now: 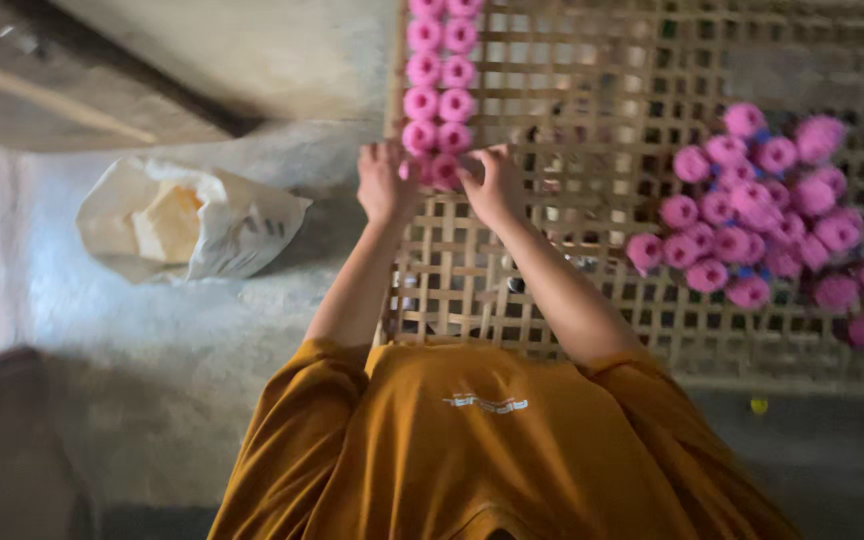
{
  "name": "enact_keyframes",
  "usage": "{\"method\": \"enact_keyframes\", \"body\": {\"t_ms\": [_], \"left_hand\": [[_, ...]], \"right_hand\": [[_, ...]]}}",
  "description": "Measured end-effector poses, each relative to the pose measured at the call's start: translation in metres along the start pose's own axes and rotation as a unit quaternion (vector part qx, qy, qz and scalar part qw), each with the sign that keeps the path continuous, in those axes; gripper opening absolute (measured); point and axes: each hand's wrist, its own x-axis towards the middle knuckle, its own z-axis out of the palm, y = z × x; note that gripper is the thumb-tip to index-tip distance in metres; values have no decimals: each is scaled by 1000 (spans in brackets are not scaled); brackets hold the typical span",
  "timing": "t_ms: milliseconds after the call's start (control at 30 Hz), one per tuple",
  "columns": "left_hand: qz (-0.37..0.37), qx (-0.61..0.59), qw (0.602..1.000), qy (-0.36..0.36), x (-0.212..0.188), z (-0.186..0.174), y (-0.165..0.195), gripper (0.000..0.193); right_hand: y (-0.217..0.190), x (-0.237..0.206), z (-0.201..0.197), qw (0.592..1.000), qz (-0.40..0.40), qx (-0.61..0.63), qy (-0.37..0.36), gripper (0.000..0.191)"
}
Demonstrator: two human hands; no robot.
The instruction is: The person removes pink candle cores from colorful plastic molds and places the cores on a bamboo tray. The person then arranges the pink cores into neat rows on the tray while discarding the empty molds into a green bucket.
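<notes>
- Pink round flower-shaped pieces [439, 90] are laid in a double row on the woven bamboo lattice tray [592, 250]
- Nearest pink piece [444, 172] is pinched by the right hand [492, 185]; the left hand [384, 182] is curled beside it, its grip unclear
- A loose heap of pink pieces [752, 210] is seen at right, a crumpled white sack [187, 222] at left

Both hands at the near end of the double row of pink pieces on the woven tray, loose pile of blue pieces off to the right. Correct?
Not quite: in the head view the loose pile is pink, not blue. The rest holds: left hand and right hand meet the double row on the woven tray.
</notes>
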Motion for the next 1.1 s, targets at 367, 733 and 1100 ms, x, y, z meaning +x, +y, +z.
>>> {"method": "enact_keyframes", "body": {"t_ms": [367, 733, 1100], "left_hand": [[240, -120, 906, -328, -107, 137, 141, 31], [165, -45, 886, -432, -163, 210, 224, 41], [-33, -69, 989, -127, -91, 35, 38, 38]], "right_hand": [[141, -75, -198, 940, 96, -327, 0, 29], [174, -118, -248, 988, 125, 10, 87, 27], [55, -86, -98, 963, 118, 236, -53, 19]]}}
